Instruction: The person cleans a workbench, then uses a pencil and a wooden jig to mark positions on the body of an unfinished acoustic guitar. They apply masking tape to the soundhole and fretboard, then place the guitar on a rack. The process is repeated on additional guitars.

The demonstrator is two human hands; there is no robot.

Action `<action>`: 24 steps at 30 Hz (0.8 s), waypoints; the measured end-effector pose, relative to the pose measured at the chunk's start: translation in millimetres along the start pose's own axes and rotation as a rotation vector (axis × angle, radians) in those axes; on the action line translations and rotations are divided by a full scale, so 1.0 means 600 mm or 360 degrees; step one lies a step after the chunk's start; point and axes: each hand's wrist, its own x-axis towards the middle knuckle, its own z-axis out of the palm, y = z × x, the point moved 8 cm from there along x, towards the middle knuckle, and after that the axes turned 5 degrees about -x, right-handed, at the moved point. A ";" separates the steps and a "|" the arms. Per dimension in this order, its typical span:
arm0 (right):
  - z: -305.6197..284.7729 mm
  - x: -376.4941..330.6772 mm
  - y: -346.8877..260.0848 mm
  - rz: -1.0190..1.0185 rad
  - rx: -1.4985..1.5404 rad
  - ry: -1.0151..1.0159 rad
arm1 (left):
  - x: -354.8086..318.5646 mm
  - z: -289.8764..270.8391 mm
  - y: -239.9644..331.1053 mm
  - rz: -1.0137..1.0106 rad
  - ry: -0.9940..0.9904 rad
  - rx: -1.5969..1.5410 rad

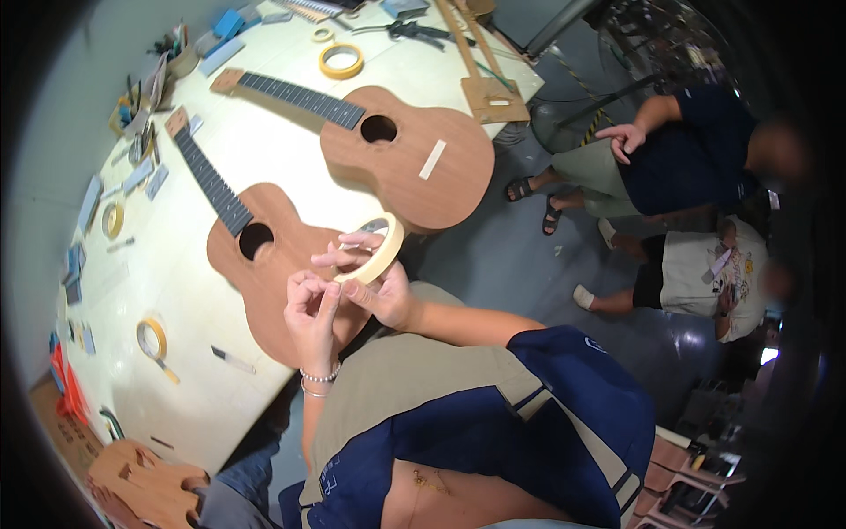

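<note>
In my right hand [388,295] I hold a roll of cream masking tape [386,254], with fingers through its ring and the thumb against its lower edge. My left hand [310,309], with bracelets at the wrist, is pinched closed at the same lower edge, seemingly on the tape's end; the fingertips partly hide it. Beneath both hands lies a small brown guitar [273,295] with a dark fretboard, its lower body partly covered by them. Farther off, a second guitar [463,181] rests face up, with a short pale strip [431,160] on its top.
On the pale table [282,150] are more tape rolls [341,62], a knife [233,360], a black clamp [410,32] and blue blocks along the far left. A wooden jig [495,100] sits at the back corner. Two people stand at right; a wooden body [145,480] is at lower left.
</note>
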 end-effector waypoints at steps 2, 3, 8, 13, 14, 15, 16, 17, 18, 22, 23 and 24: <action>0.000 0.007 -0.012 0.0013 -0.0061 -0.0022 | 0.007 0.002 0.005 0.0019 -0.0053 0.0019; -0.008 0.002 -0.015 -0.0014 -0.0046 0.0012 | 0.010 0.012 0.004 0.0007 -0.0093 0.0096; -0.029 -0.002 -0.028 -0.0063 -0.0028 0.0050 | 0.019 0.023 -0.050 -0.0221 -0.0243 -0.0099; -0.031 -0.015 -0.086 -0.0216 -0.0304 0.0155 | 0.011 0.078 -0.031 -0.0351 -0.0574 -0.0407; -0.034 -0.022 -0.093 -0.0242 -0.0336 0.0200 | 0.011 0.087 -0.036 -0.0355 -0.0635 -0.0449; -0.042 -0.029 -0.103 -0.0264 -0.0380 0.0239 | 0.011 0.103 -0.039 -0.0358 -0.0695 -0.0507; -0.050 -0.035 -0.113 -0.0281 -0.0424 0.0272 | 0.009 0.115 -0.039 -0.0375 -0.0738 -0.0529; -0.053 -0.043 -0.117 -0.0308 -0.0387 0.0336 | 0.006 0.123 -0.039 -0.0390 -0.0775 -0.0554; -0.055 -0.049 -0.121 -0.0334 -0.0316 0.0361 | 0.003 0.136 -0.038 -0.0400 -0.0813 -0.0586; -0.078 -0.067 -0.135 -0.0411 -0.0541 0.0444 | 0.003 0.162 -0.047 -0.0394 -0.0889 -0.0592; -0.080 -0.068 -0.132 -0.0423 -0.0484 0.0465 | 0.001 0.163 -0.046 -0.0412 -0.0860 -0.0563; -0.082 -0.068 -0.133 -0.0427 -0.0448 0.0462 | 0.000 0.170 -0.045 -0.0418 -0.0822 -0.0562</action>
